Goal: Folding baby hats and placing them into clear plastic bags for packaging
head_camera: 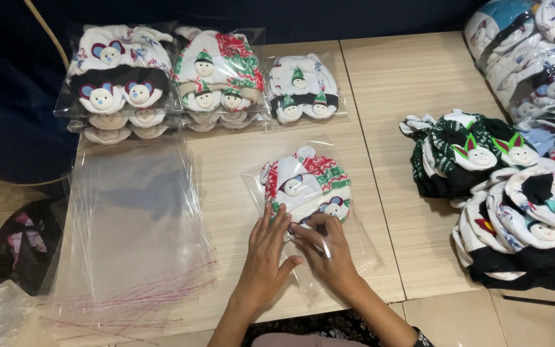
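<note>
A clear plastic bag [348, 247] lies on the wooden table [406, 83] with red, white and green knitted baby hats [306, 183] inside it. My left hand [266, 254] lies flat on the bag's near end, fingers spread, just below the hats. Beside it my right hand [325, 247] pinches the bag's open flap with fingers curled. Both hands touch each other over the plastic.
A stack of empty clear bags [130, 238] lies at the left. Three filled bags of hats [203, 77] stand along the far edge. Loose hats [515, 199] are piled at the right, with more bagged ones [534, 51] at the far right corner.
</note>
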